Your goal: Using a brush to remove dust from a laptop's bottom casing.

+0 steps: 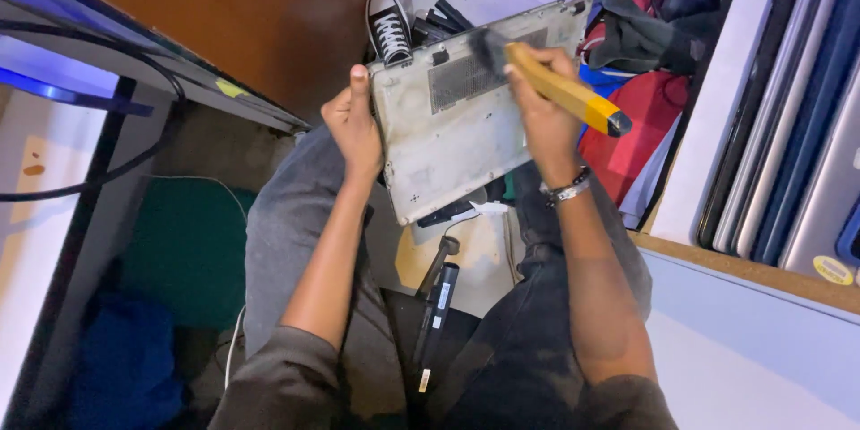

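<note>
Hands meet over a dusty grey laptop base (466, 125), which is turned underside up above the person's lap, between the knees, its vent grille facing the camera. The left hand (352, 121) grips the left edge of the base, thumb laid flat along the top surface and pointing away from the body, the other fingers curled out of sight behind the edge; the forearm runs straight up from the lower left. The right hand (543, 116) is closed around the yellow handle of a brush (560, 90), fingers wrapped tight, wrist bent inward, so that the dark bristles rest on the base near the grille while the handle's dark end points right. A bracelet (566, 188) sits on that wrist. A black-and-white sneaker (390, 27) lies just beyond the base.
</note>
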